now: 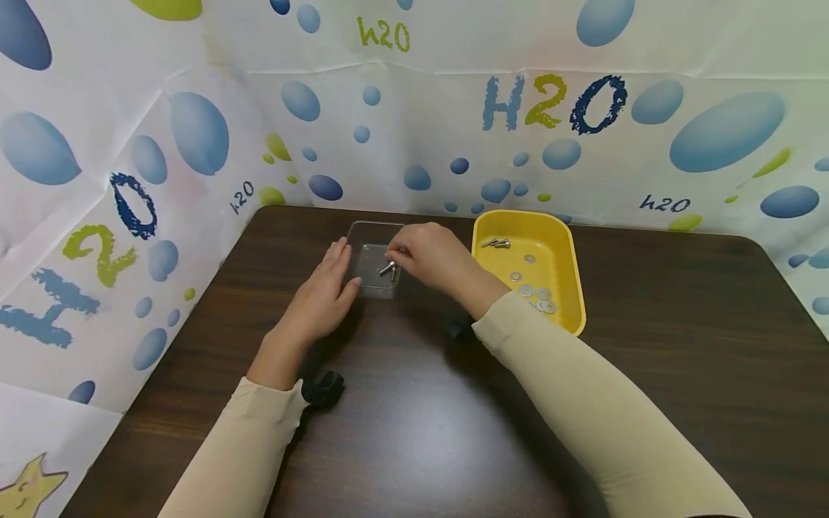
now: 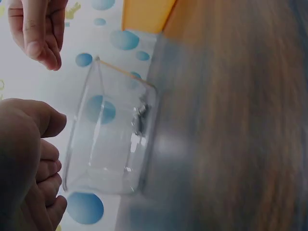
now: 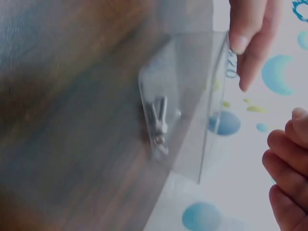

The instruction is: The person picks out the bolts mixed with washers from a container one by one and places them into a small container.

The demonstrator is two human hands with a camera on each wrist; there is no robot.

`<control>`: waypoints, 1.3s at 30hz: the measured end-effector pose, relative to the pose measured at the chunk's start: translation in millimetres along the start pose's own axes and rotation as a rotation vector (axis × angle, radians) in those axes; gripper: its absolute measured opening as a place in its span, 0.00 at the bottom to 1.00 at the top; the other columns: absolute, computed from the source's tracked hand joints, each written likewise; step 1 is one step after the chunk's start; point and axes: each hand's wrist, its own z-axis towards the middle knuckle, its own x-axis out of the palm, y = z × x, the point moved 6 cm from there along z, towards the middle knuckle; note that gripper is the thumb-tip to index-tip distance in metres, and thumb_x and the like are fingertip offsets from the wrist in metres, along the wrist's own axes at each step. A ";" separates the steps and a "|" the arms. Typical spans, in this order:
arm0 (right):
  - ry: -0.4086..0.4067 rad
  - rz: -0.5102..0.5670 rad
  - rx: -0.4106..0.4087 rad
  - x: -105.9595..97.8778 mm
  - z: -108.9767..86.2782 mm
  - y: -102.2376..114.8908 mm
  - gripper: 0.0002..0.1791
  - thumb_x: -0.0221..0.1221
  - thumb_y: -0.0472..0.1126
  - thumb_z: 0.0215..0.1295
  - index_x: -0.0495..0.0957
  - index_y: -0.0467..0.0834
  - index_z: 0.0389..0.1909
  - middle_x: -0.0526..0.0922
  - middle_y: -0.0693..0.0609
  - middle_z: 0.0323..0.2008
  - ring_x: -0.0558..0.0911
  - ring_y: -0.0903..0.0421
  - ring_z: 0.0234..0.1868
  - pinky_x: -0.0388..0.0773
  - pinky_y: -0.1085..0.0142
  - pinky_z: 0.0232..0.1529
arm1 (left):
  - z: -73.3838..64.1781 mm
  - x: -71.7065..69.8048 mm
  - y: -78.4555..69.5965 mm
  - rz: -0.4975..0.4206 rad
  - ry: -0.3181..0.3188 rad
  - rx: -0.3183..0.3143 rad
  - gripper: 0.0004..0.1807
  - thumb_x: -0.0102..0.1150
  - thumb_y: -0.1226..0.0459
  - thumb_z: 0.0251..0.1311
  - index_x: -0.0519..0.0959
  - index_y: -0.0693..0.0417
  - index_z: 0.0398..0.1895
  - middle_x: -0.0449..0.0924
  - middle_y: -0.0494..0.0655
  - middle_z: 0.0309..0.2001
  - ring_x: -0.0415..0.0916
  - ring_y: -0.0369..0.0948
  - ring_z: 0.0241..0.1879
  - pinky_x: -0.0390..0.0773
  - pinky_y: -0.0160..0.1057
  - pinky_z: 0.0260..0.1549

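Observation:
A clear plastic box stands on the table, with a few metal bolts lying on its floor toward one side. Beside the box's left wall is my left hand, its fingers extended and its thumb by the near corner. My right hand hovers over the box's right side, fingers loosely bent. Between those fingertips nothing shows in the left wrist view. The bolts sit below them, apart from the hand.
Right of the box, a yellow tray holds several washers and some bolts. Both stand on a dark wooden table. A white sheet printed with blue drops backs the table's far and left edges.

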 end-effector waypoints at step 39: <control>0.208 0.076 0.539 -25.7 -47.8 -171.8 0.19 0.53 0.41 0.73 0.77 0.38 0.60 0.80 0.39 0.56 0.80 0.43 0.53 0.77 0.50 0.57 | 29.0 80.9 -150.1 0.027 0.221 0.249 0.43 0.42 0.41 0.72 0.46 0.56 0.79 0.39 0.48 0.80 0.36 0.40 0.79 0.48 0.43 0.75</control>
